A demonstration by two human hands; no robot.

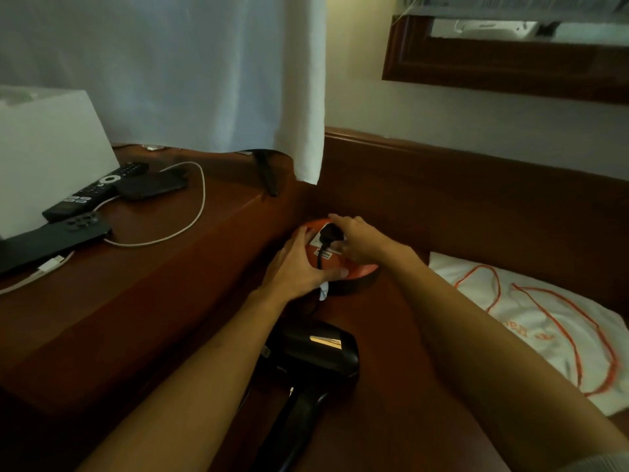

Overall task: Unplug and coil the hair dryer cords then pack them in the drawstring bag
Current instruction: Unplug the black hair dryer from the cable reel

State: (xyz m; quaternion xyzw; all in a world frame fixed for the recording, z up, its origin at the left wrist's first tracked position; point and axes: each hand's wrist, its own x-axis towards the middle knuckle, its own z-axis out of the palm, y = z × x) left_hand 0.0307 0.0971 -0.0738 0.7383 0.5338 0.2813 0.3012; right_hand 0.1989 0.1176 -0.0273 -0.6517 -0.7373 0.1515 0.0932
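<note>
A black hair dryer [316, 352] lies on the low wooden surface between my forearms. Its black cord [320, 258] runs up to a black plug [330, 231] seated in a round orange socket reel [360, 272] in the corner. My left hand [299, 264] presses on the reel's left side and front rim. Fingers of my right hand [360, 245] close around the plug from the right. A white drawstring bag [531, 321] with orange strings lies flat at the right.
The higher wooden ledge [163, 267] on the left carries a remote control [95, 192], two dark phones [51, 241], a white charging cable [200, 199] and a white box [47, 158]. A white curtain [204, 80] hangs above. A wooden panel [476, 185] backs the corner.
</note>
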